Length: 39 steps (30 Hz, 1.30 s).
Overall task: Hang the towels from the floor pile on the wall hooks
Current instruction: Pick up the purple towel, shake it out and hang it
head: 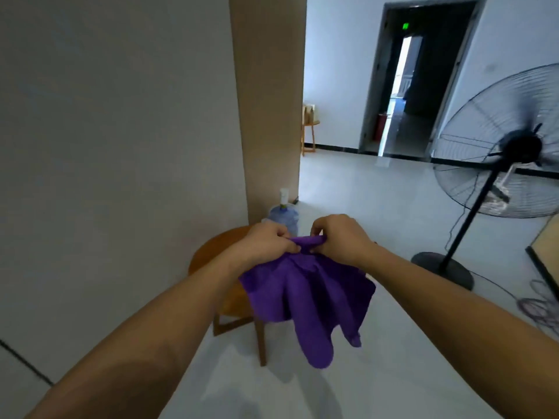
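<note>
A: Where is the purple towel (pixel 305 294)?

B: Low in the middle. The left hand (pixel 266 241) and right hand (pixel 338 238) pinch its top edge, side by side. It hangs straight down. No hooks show.

Both forearms are bare, no sleeves, watch or rings showing.

Purple towel (pixel 305 294), bunched, hanging midair
</note>
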Each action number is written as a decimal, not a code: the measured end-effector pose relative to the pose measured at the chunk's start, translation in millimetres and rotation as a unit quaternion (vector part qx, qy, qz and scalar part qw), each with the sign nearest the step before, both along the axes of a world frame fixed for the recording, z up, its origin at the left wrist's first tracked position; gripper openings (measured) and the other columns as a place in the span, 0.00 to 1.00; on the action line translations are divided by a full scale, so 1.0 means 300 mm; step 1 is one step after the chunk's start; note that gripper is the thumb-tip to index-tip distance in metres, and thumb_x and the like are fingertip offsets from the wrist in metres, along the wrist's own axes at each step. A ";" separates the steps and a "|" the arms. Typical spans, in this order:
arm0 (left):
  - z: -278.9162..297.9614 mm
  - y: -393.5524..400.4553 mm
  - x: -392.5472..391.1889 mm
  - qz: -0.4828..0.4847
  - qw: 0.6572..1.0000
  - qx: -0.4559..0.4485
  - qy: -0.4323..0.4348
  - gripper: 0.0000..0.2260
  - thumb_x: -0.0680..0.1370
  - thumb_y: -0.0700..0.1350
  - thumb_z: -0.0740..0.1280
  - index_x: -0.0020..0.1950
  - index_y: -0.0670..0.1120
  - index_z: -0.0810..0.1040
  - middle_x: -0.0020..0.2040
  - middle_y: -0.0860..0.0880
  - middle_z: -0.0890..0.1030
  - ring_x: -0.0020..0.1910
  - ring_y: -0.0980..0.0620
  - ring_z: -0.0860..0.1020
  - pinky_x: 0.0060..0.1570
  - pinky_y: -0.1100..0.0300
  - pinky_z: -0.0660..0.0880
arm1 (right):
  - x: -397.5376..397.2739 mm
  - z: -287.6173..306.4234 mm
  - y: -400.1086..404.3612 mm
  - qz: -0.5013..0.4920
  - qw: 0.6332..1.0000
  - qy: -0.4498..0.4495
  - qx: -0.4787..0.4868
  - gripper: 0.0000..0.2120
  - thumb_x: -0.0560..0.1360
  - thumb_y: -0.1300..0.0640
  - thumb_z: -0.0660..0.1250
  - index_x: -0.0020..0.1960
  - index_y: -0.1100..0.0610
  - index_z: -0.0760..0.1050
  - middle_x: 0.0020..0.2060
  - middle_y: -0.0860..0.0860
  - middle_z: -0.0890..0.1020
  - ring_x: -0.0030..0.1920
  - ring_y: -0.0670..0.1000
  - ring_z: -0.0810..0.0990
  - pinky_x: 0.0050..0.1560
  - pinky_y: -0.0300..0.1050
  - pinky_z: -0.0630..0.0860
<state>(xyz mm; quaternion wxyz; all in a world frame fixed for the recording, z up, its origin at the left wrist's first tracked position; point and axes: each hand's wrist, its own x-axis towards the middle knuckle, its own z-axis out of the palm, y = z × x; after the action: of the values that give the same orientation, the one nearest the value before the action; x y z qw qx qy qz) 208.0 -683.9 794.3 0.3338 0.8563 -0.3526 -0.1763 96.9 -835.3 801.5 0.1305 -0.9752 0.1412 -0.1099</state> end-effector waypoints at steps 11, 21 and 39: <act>0.027 -0.705 -0.080 -0.030 0.994 -0.087 -0.055 0.08 0.76 0.43 0.68 0.40 0.47 0.70 0.37 0.48 0.75 0.37 0.50 0.74 0.37 0.55 0.73 | -0.321 -0.054 -0.801 -0.198 0.945 -0.085 0.245 0.06 0.71 0.57 0.77 0.41 0.53 0.80 0.36 0.49 0.82 0.40 0.50 0.81 0.35 0.39 0.73; -0.050 -1.069 -0.045 -0.076 0.997 -0.034 0.005 0.04 0.76 0.45 0.70 0.41 0.52 0.80 0.44 0.49 0.83 0.47 0.47 0.82 0.51 0.50 0.80 | -0.254 -0.006 -1.095 -0.172 0.798 -0.256 0.518 0.09 0.71 0.65 0.75 0.50 0.62 0.82 0.46 0.58 0.86 0.45 0.56 0.85 0.46 0.47 0.82; -0.049 -1.666 0.496 0.059 0.964 -0.196 0.167 0.03 0.80 0.48 0.67 0.52 0.50 0.77 0.50 0.49 0.82 0.48 0.50 0.81 0.41 0.57 0.79 | 0.381 -0.183 -1.472 -0.090 0.834 -0.060 0.541 0.17 0.73 0.54 0.76 0.59 0.57 0.79 0.51 0.52 0.86 0.51 0.53 0.85 0.49 0.48 0.82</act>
<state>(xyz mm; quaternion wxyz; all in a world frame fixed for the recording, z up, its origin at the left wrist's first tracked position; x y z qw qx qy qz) 356.9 -1183.8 779.6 0.5589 0.7520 -0.2679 -0.2244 211.2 -1277.0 746.8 0.6347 -0.7235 0.2574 -0.0861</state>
